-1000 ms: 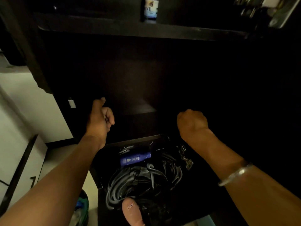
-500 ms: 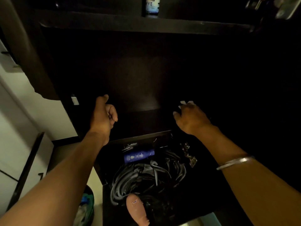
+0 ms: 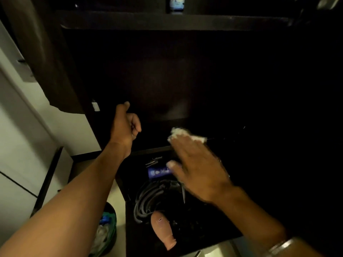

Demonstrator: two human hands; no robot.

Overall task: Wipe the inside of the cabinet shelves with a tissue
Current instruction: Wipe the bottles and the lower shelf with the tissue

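**Tissue down on the dark shelf, mid-wipe**

Head view: my right hand lies flat, fingers straight and spread, pressing a crumpled white paper tissue onto the dark brown wooden cabinet shelf. The tissue shows just past my fingertips, near the shelf's front edge and toward its middle. My left hand hovers at the left end of the same shelf, fingers curled into a loose fist with the thumb up; it holds nothing that I can see, and I cannot tell whether it touches the cabinet wall.

Below the shelf a compartment holds coiled grey cables, a small blue labelled tube and a pink rounded object. On the shelf above stands a bottle with a blue label.

I judge this to be the wiping step on the lower shelf. The next move calls for keeping flat pressure and sweeping the tissue sideways and back into the deep, unlit corners, where I can barely see the surface.
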